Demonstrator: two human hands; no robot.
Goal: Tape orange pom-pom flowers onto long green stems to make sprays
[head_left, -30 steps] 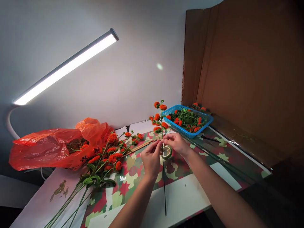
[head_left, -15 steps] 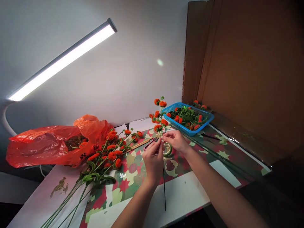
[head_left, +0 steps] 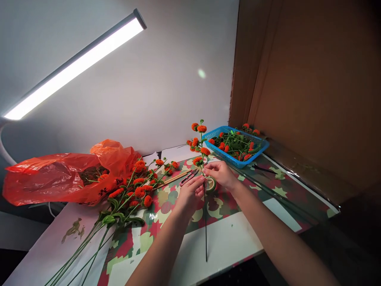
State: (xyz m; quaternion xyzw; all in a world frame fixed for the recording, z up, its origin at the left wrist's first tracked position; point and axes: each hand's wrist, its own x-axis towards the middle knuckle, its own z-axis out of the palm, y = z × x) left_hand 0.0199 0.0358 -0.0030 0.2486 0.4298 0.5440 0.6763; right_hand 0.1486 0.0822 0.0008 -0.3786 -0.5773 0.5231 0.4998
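I hold an upright artificial flower stem [head_left: 205, 222], dark and thin, topped with small orange pompom blooms [head_left: 200, 139]. My left hand [head_left: 190, 193] pinches the stem from the left, fingers closed on it. My right hand [head_left: 219, 174] pinches it just above, beside the lowest bloom. A roll of green floral tape [head_left: 210, 184] lies on the table right under my hands. Small clippers with pink handles [head_left: 187, 177] rest just left of my left hand.
A pile of finished orange flower stems [head_left: 131, 194] lies left, against an orange plastic bag [head_left: 59, 174]. A blue basket [head_left: 256, 153] of loose blooms stands at the back right by a cardboard wall [head_left: 309, 87]. A lit lamp bar [head_left: 74, 63] hangs overhead. Patterned table cover [head_left: 166, 214].
My left hand has slid a little down and right along the stem. The right hand keeps its pinch near the blooms. The view has tilted slightly.
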